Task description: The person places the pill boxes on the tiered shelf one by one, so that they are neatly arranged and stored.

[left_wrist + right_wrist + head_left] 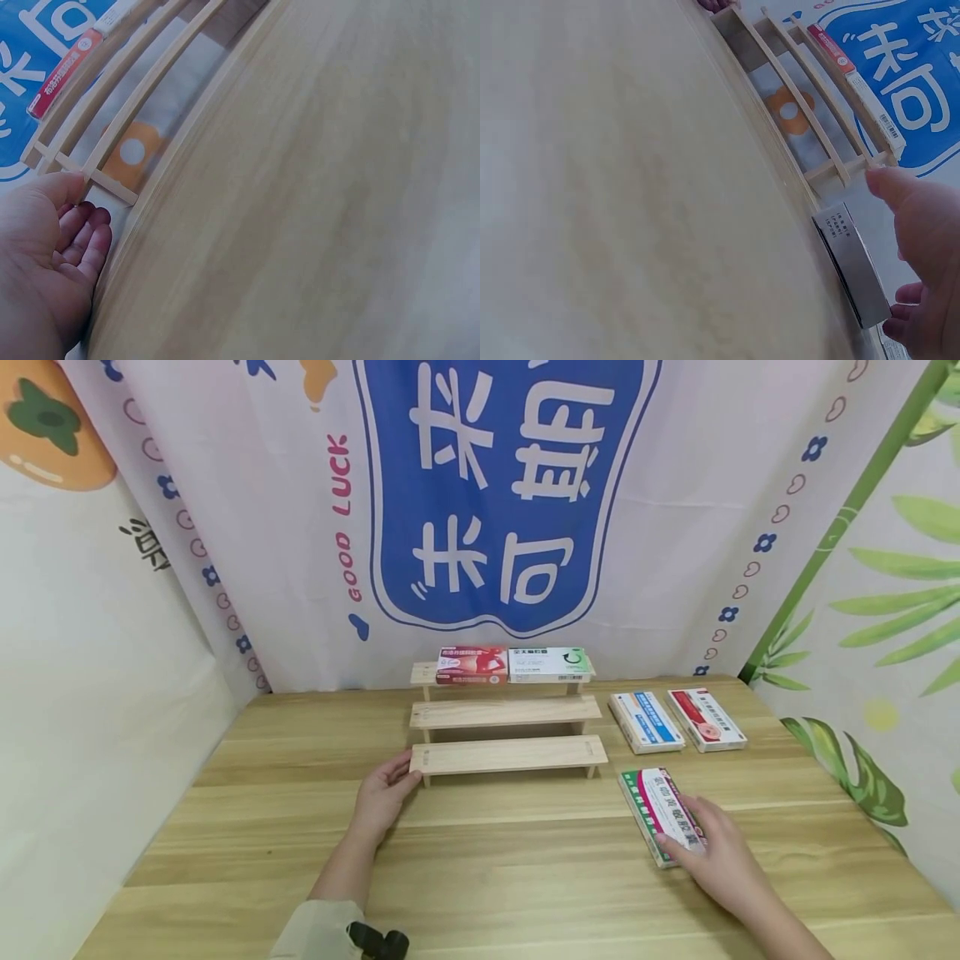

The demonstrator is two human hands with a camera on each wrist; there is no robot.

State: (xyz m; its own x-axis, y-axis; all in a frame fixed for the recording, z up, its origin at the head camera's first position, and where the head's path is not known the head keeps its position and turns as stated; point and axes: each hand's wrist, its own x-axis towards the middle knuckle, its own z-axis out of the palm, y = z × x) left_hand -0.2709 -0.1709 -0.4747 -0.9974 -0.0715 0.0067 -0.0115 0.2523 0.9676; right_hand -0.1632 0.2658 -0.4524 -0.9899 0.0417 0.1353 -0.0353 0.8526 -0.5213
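Note:
A three-tier wooden rack (pixel 510 755) stands on the table, and my left hand (pixel 384 792) holds its lower left end between thumb and fingers. In the left wrist view the thumb (pixel 67 184) touches the rack's corner, with the other fingers curled below. My right hand (pixel 712 852) is over the near right part of a green, magenta and white medicine box (pixel 656 802) lying flat. In the right wrist view its thumb (pixel 889 187) stands straight above the box's grey-looking end (pixel 851 262), while its fingers are beside that box.
On the top tier sit a red medicine box (pixel 472 666) and a white-and-green one (pixel 550 665). A blue-and-white box (pixel 646 722) and a red-and-white box (pixel 707 719) lie right of the rack. Printed cloth (pixel 675 552) hangs behind the table (pixel 510 877).

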